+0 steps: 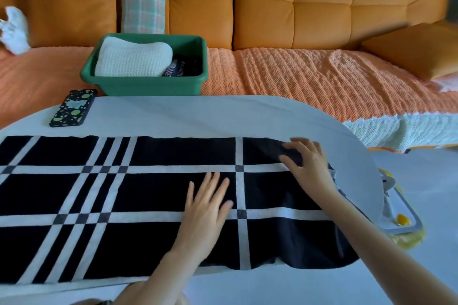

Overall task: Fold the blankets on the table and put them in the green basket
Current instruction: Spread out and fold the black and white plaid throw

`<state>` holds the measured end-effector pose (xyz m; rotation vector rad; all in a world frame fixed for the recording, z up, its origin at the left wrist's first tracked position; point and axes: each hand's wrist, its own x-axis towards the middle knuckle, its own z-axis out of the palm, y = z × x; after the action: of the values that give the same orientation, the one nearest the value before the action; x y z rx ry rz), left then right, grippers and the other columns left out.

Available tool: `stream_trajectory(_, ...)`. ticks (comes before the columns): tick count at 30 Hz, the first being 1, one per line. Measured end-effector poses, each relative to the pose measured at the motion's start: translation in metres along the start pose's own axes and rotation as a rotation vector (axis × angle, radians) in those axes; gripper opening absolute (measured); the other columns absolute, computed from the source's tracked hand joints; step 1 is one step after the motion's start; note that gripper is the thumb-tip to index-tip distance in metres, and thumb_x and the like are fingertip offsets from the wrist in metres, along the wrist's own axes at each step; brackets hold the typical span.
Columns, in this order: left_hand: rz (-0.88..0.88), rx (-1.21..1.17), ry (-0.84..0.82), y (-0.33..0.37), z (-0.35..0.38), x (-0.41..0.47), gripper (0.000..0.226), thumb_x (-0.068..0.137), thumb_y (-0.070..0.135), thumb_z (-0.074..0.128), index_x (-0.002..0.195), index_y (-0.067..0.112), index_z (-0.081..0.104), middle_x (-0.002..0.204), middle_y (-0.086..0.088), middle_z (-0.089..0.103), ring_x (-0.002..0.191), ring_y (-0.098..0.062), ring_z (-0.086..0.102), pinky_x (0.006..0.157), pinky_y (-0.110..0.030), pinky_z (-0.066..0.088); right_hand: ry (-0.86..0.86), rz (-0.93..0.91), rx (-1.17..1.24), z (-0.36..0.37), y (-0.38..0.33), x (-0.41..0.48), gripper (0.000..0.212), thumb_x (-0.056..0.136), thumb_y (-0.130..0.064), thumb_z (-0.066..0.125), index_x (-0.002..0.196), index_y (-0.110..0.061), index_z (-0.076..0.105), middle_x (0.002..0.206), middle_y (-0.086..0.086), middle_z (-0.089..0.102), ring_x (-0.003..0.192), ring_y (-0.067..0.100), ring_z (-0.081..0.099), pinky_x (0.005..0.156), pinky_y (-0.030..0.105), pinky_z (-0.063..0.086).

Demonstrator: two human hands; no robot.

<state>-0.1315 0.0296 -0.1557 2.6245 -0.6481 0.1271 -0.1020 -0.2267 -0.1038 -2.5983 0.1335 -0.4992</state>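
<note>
A bare strip of table (223, 116) runs between the far edge of the black-and-white blanket (148, 193) and the far rim, blocked only at its left end by a phone (71, 108). Just beyond, the green basket (148, 86) sits on the sofa (297, 74), open on top: a folded white blanket (133, 59) fills its left side, a dark striped cloth (178, 68) lies lower at its right.

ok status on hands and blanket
Left hand flat on black checked blanket. Right hand at its far corner, grip unclear. Phone lies clear of it.
</note>
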Motion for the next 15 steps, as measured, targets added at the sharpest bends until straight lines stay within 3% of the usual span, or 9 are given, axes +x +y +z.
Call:
stream_trajectory(2, 0.063, -0.013, -0.081, 0.012, 0.004, -0.019, 0.066, 0.094, 0.059, 0.001, 0.145, 0.025, 0.027, 0.154, 0.006, 0.014, 0.143, -0.007, 0.0, 0.117, -0.044, 0.001, 0.037, -0.03, 0.028, -0.029, 0.017, -0.045, 0.027, 0.081, -0.037, 0.069, 0.104, -0.023, 0.067, 0.117, -0.005, 0.06, 0.109, 0.019, 0.046, 0.098, 0.042, 0.039)
stream_trajectory(5, 0.058, -0.058, -0.163, 0.016, -0.001, -0.035, 0.073, 0.084, 0.07, -0.01, 0.146, 0.036, 0.011, 0.154, 0.014, -0.005, 0.138, 0.004, -0.018, 0.117, -0.038, -0.007, -0.103, -0.118, 0.129, -0.048, 0.027, -0.113, 0.038, 0.078, -0.061, 0.058, 0.103, -0.033, 0.063, 0.116, -0.015, 0.059, 0.107, 0.004, 0.048, 0.098, 0.024, 0.034)
stream_trajectory(8, 0.084, -0.11, -0.207, 0.015, -0.014, -0.044, 0.069, 0.084, 0.071, 0.004, 0.145, 0.038, 0.004, 0.15, 0.022, -0.012, 0.135, 0.01, -0.021, 0.114, -0.029, -0.014, -0.234, -0.25, -0.016, -0.035, 0.032, -0.162, 0.046, 0.077, -0.065, 0.053, 0.116, -0.04, 0.055, 0.127, -0.022, 0.05, 0.117, 0.001, 0.041, 0.104, 0.024, 0.024)
stream_trajectory(11, 0.201, -0.114, -0.177, 0.011, -0.013, -0.057, 0.071, 0.084, 0.072, 0.028, 0.144, 0.034, 0.027, 0.152, 0.019, 0.01, 0.138, 0.009, -0.004, 0.113, -0.029, -0.006, -0.15, -0.252, -0.031, -0.032, 0.047, -0.171, 0.036, 0.077, -0.049, 0.054, 0.111, -0.037, 0.057, 0.124, -0.022, 0.053, 0.114, 0.002, 0.046, 0.106, 0.024, 0.024)
stream_trajectory(15, 0.209, -0.194, -0.103, 0.007, -0.011, -0.064, 0.048, 0.079, 0.057, 0.054, 0.121, 0.034, 0.051, 0.141, 0.022, 0.036, 0.137, 0.007, 0.018, 0.116, -0.024, 0.001, -0.04, -0.255, 0.013, -0.04, 0.063, -0.158, 0.022, 0.08, -0.036, 0.054, 0.092, -0.026, 0.07, 0.11, -0.018, 0.064, 0.104, 0.001, 0.054, 0.1, 0.025, 0.035)
